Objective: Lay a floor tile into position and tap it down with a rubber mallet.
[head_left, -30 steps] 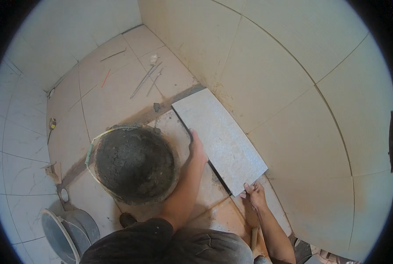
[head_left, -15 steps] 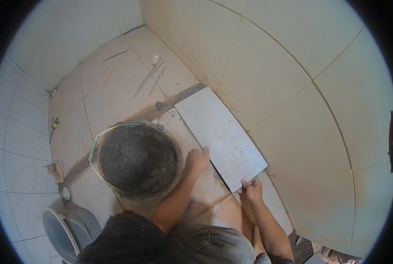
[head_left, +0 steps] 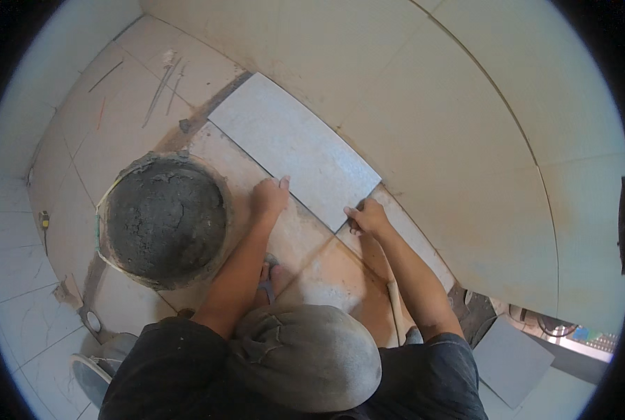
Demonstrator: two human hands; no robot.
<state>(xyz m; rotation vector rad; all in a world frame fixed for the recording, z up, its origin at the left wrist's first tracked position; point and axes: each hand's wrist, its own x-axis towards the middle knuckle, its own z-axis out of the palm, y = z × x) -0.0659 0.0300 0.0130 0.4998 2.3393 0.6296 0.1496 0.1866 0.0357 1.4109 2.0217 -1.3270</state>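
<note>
A long pale tile [head_left: 291, 147] lies along the foot of the right wall. My left hand [head_left: 272, 196] is at its long left edge, fingers curled against the edge. My right hand [head_left: 365, 218] pinches its short near edge by the lower corner. A bucket heaped to the rim with dark grey mortar [head_left: 165, 220] stands left of my left arm, its wire handle resting to the left side. A pale wooden tool handle [head_left: 395, 308] lies below my right hand. My sandalled foot [head_left: 270, 276] shows between my arms.
Tiled wall [head_left: 466, 140] rises on the right. Thin strips [head_left: 162, 87] and a tape measure [head_left: 45, 220] lie on the floor at upper left. A grey bucket [head_left: 95, 374] stands at lower left, a loose grey tile [head_left: 508, 360] at lower right. A dark joint strip [head_left: 94, 283] crosses the floor.
The view has tilted, shifting the tile and mortar bucket up and left in the picture. Both hands keep to the tile's edges; my left fingers now sit more on top of its edge.
</note>
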